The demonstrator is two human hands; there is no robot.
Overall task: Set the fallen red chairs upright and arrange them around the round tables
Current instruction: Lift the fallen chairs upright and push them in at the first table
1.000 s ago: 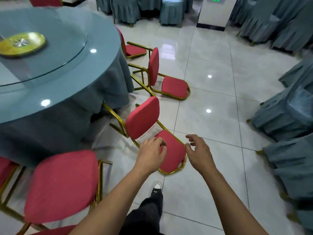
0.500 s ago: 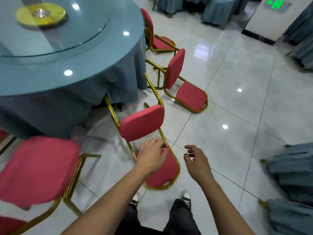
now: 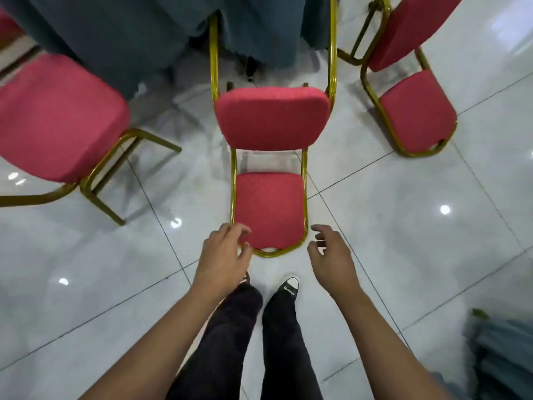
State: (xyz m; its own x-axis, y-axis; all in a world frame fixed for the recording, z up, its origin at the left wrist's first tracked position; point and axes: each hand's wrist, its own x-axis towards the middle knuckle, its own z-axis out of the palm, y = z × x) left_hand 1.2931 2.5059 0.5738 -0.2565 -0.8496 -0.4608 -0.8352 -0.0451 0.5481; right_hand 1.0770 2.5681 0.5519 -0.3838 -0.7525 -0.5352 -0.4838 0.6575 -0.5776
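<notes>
A red chair with a gold frame lies on its back on the tiled floor in front of me. Its backrest pad (image 3: 269, 209) rests flat on the floor, its seat pad (image 3: 272, 118) stands up behind it, and its legs (image 3: 214, 53) point toward the table. My left hand (image 3: 227, 251) hovers at the backrest's near left corner with loosely bent fingers over the red pad; contact is unclear. My right hand (image 3: 330, 251) hangs just right of the frame's near right corner, fingers relaxed, holding nothing.
A second fallen red chair (image 3: 416, 111) lies at the right. Another red chair (image 3: 57, 116) stands at the left. The round table's grey-blue cloth (image 3: 129, 33) hangs along the top. My shoes (image 3: 288, 287) are just behind the backrest. Grey-covered chairs (image 3: 507, 356) sit at bottom right.
I have stepped round behind the fallen chair and the view now looks straight down. Both hands have come down to either side of the backrest's near end.
</notes>
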